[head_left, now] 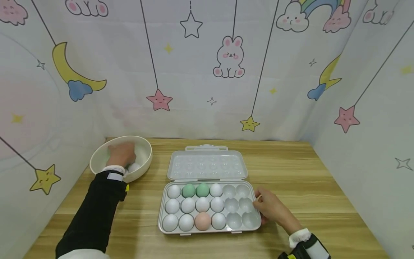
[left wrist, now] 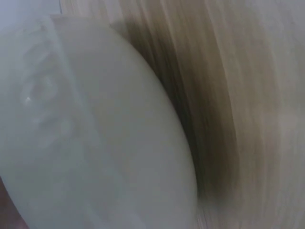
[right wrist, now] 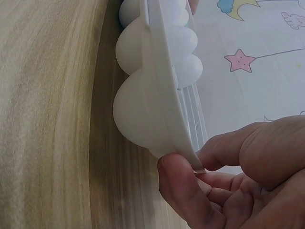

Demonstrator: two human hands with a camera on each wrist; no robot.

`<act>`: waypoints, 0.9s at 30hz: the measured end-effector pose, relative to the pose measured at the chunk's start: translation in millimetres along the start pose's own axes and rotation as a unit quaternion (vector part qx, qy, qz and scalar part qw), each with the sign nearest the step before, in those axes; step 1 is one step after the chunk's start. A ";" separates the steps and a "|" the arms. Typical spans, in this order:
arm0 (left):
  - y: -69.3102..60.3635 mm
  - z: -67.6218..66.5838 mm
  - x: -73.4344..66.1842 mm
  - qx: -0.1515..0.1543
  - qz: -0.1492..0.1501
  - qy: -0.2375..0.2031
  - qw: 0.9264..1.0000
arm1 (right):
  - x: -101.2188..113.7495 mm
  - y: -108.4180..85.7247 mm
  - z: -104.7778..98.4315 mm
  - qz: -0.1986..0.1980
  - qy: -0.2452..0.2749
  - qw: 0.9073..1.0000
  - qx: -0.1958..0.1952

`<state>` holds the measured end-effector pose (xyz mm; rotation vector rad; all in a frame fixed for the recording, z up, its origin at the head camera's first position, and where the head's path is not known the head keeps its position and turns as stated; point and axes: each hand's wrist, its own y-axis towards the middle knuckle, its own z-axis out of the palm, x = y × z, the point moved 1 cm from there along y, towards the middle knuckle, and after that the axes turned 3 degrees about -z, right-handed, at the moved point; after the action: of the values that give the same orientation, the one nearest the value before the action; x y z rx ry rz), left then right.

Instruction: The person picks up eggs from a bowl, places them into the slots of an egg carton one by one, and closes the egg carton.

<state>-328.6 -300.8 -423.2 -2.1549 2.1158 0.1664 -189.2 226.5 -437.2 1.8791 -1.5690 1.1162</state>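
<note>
Wooden table (head_left: 284,162): right hand (head_left: 273,208) pinches a tray (head_left: 231,205) of twelve eggs (head_left: 202,221); left hand (head_left: 121,154), grip unclear, is inside an egg bowl (head_left: 146,159).

R hand (right wrist: 252,176) has the end of a white egg tray (right wrist: 163,107) pinched by its rim, I see; round cups (right wrist: 131,105) bulge bench-side, white eggs (right wrist: 188,70) poke up opp. Wood-grain bench (right wrist: 47,119) alongside; pale cloth (right wrist: 276,86) behind, w/ pink star (right wrist: 239,61) & yellow moon (right wrist: 244,6).
</note>
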 end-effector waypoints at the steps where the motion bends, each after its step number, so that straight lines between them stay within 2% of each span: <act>1: 0.1 1.8 0.0 -0.003 0.008 0.003 1.000 | 0.1 0.0 0.3 0.001 0.000 1.000 0.001; 4: 0.1 6.0 0.3 -0.013 0.032 0.009 0.999 | -0.4 0.2 1.4 0.007 -0.003 1.000 0.000; 7: 1.5 8.0 0.5 -0.014 0.039 -0.004 0.999 | -0.2 0.0 2.2 0.011 -0.005 1.000 0.001; 10: 5.3 6.2 1.8 -0.015 0.035 -0.042 0.998 | 0.1 -0.2 2.4 0.011 -0.005 1.000 -0.001; 13: 6.3 -2.9 1.7 -0.013 0.028 -0.097 0.995 | 0.6 -0.7 2.0 0.014 -0.004 1.000 -0.003; 17: -0.2 -23.7 -2.4 -0.018 0.008 -0.172 0.985 | 1.1 -0.8 1.2 0.014 -0.003 1.000 -0.004; 23: -21.1 -57.4 -14.4 -0.048 -0.023 -0.266 0.962 | 0.2 -0.4 0.7 0.013 -0.008 1.000 -0.003; 27: -38.5 -76.2 -23.3 -0.075 -0.020 -0.303 0.950 | -0.4 -0.4 1.0 0.010 -0.006 1.000 -0.001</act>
<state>-290.8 -289.3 -344.0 -1.8778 1.7388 0.8857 -188.5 226.1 -438.1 1.8757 -1.5981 1.1152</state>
